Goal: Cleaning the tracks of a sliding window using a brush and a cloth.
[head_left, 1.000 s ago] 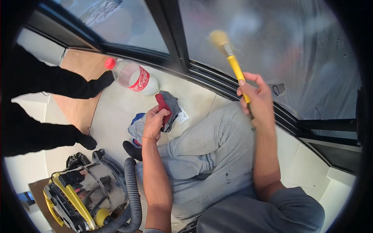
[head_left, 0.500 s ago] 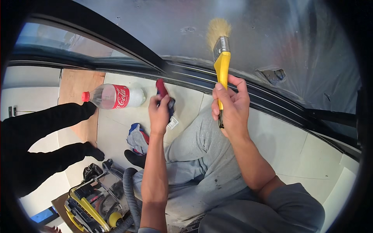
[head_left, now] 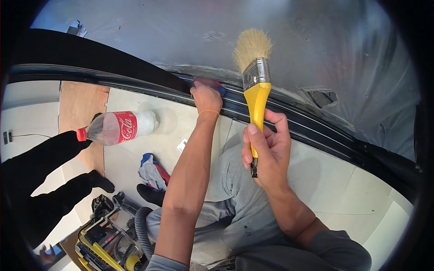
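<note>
I'm now reaching farther | left hand [head_left: 206, 98] clutching rag [head_left: 218, 86] at track [head_left: 312, 132] | right hand [head_left: 271, 149] pinching brush [head_left: 257, 95] aloft | rag, not brush, likely working

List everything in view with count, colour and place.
Paintbrush: one, yellow, in right hand
Upper cloth: one, red and blue, under left hand
Lower cloth: one, mostly grey, on cream floor
Bottle: one, clear, red-capped, floor left
Vacuum cleaner: one, yellow and black, lower left
Card: one, white, by left forearm
Frame with track: one, black, across middle
Plastic sheet: one, grey, top
Board: one, brown, left
Other person's legs: two, black, left
Other person's hand: one, blurred, lower left
Own legs: two, grey, lower middle
Own hands: two, bare, centre
</note>
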The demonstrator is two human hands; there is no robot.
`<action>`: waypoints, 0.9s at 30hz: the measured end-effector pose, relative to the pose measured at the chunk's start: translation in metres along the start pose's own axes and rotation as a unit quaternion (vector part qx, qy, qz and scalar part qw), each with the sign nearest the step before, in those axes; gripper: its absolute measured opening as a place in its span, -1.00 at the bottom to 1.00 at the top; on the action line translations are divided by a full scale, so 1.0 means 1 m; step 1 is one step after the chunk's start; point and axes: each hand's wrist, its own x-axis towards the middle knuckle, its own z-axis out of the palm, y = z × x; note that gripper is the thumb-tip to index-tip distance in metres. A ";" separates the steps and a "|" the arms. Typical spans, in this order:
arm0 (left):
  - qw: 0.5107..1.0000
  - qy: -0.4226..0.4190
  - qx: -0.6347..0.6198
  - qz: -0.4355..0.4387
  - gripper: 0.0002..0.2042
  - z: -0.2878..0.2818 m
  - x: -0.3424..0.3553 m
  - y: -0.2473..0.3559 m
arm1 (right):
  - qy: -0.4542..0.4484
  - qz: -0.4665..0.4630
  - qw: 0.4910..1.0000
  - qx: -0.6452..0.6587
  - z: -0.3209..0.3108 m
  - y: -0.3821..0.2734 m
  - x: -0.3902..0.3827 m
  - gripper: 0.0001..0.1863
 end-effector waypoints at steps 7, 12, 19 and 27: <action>0.999 0.000 0.002 0.041 -0.64 0.027 -0.025 0.015 | -0.016 0.004 1.000 -0.004 0.001 0.003 0.005 -0.65; 0.999 -0.004 0.029 0.023 -0.50 0.001 -0.004 -0.002 | -0.024 0.015 0.999 0.025 -0.004 0.001 0.004 -0.66; 0.999 -0.028 0.038 0.010 -0.52 0.005 -0.013 0.005 | -0.005 0.041 0.999 0.030 0.003 -0.002 0.005 -0.64; 0.996 -0.039 0.075 0.003 -0.57 0.008 0.005 0.000 | -0.025 0.027 0.999 0.030 -0.006 0.003 0.004 -0.64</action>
